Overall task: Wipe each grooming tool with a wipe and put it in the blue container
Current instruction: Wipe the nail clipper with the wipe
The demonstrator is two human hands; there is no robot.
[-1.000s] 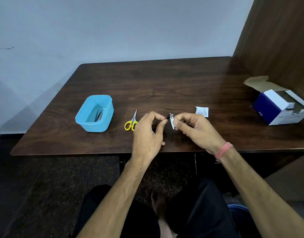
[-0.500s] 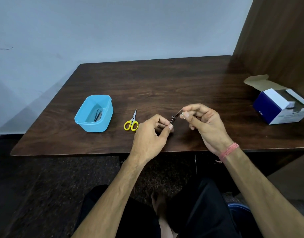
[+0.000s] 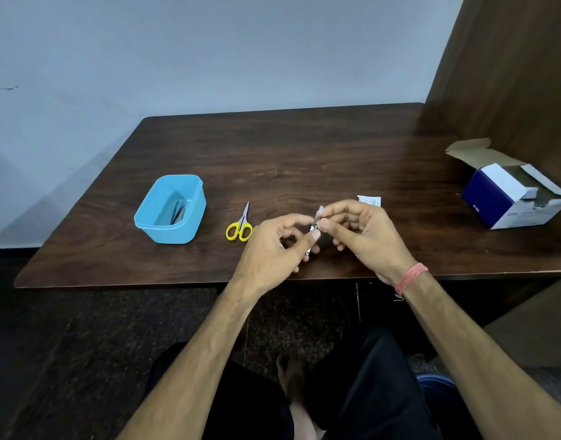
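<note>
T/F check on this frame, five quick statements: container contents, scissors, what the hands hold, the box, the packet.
1. The blue container is empty. False: thin dark metal tools lie inside it.
2. The yellow-handled scissors lie on the table, between the container and the hands. True.
3. The left hand and right hand both pinch a small metal nail clipper. True.
4. The blue-and-white cardboard box is closed. False: its flap stands open.
5. The small white packet sits inside the container. False: it lies on the table just beyond the right hand.
</note>
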